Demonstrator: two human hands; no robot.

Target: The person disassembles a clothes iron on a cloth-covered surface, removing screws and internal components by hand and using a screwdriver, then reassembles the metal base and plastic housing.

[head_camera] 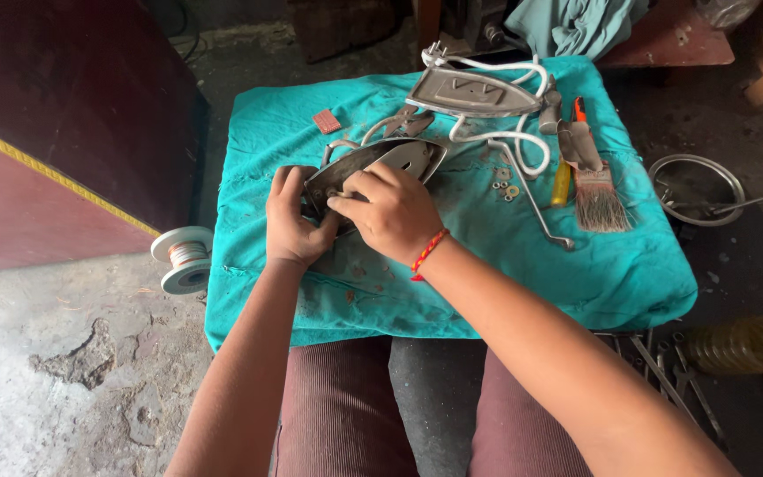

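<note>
The person sat with a teal cloth [576, 274] spread over the worktop in front of their knees. Both hands were closed around the rear end of a metal iron plate [404, 159] that lay near the middle of the cloth, its pointed end aimed away to the right. The left hand [291, 221] gripped the back edge from the side, fingers curled around it, while the right hand [390, 210], a red thread band at its wrist, pressed down on top with thumb and forefinger pinching at the plate's surface.

Beyond it lay a second iron plate [472, 92] among white cable [523, 141]. A paintbrush [598, 199], a yellow-handled screwdriver [562, 183] and a few small washers [507, 190] sat to the right. A spool of wire [184, 258] stood on the floor at the left, and a round metal dish [698, 168] at the right.
</note>
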